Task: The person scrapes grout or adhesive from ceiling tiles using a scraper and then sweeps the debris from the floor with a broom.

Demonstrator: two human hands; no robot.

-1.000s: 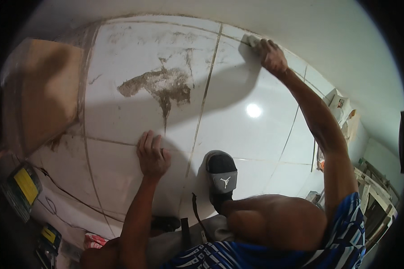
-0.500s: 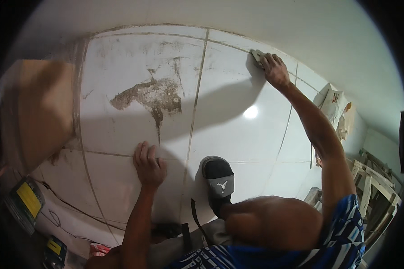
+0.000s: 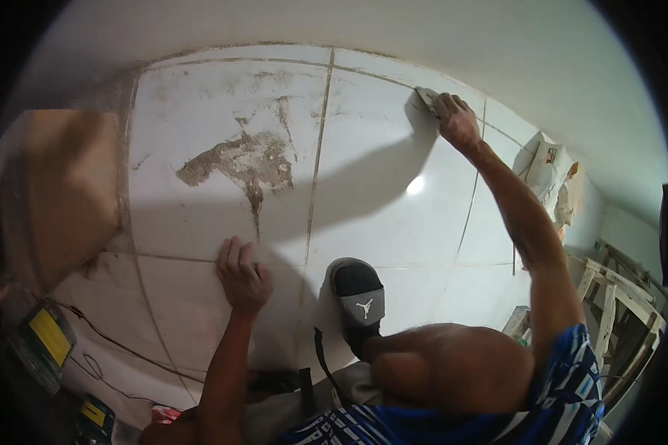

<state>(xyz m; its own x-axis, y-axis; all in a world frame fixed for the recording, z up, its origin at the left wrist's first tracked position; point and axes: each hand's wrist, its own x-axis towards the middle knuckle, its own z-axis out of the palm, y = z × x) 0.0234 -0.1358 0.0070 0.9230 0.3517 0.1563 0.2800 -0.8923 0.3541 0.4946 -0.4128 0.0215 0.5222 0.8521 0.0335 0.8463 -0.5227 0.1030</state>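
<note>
White tiles with grey-brown joints cover the floor in front of me. My right hand reaches far out, its fingers closed round a flat, pale grey scraper-like piece. The piece's tip sits at the joint that runs along the foot of the wall. Most of it is hidden by my fingers. Nearer and to the left, my left hand lies on the tiles with its fingers stretched out, across a joint. Beyond it spreads a rough brown patch of dried mortar.
My sandalled foot stands on the tiles near the middle. A brown board or box is at the left, with a yellow-and-black package and a cable nearer. At the right are a pale sack and a wooden frame.
My right hand and the flat piece have slid slightly right along the joint by the wall. My left hand rests on the same spot. The whole view has shifted a little.
</note>
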